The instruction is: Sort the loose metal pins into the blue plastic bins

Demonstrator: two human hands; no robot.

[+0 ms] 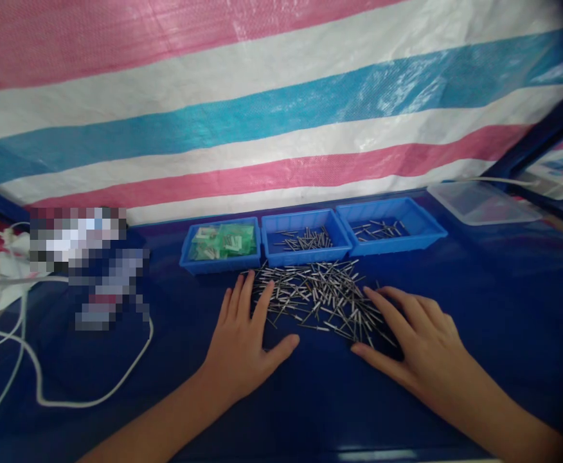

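Observation:
A loose heap of thin metal pins that look like pop rivets (pixel 317 292) lies on the blue tabletop. At its left edge my left hand (pixel 245 337) rests with fingers spread, the fingertips near or touching the outer pieces. My right hand (pixel 419 334) curves around the right side of the heap, thumb and fingers apart, with nothing held. Just behind the heap, a blue bin (pixel 305 258) contains more of these pins. The bin to its right (pixel 397 243) has a smaller number of them. In the left bin (pixel 221 262) are green-and-clear plastic packets (pixel 236 239).
White cables (pixel 93 404) loop over the left side of the table, near blurred-out items (pixel 112 276). A translucent plastic lid (pixel 484 202) lies at the back right. Behind everything hangs a striped plastic sheet (pixel 262 122).

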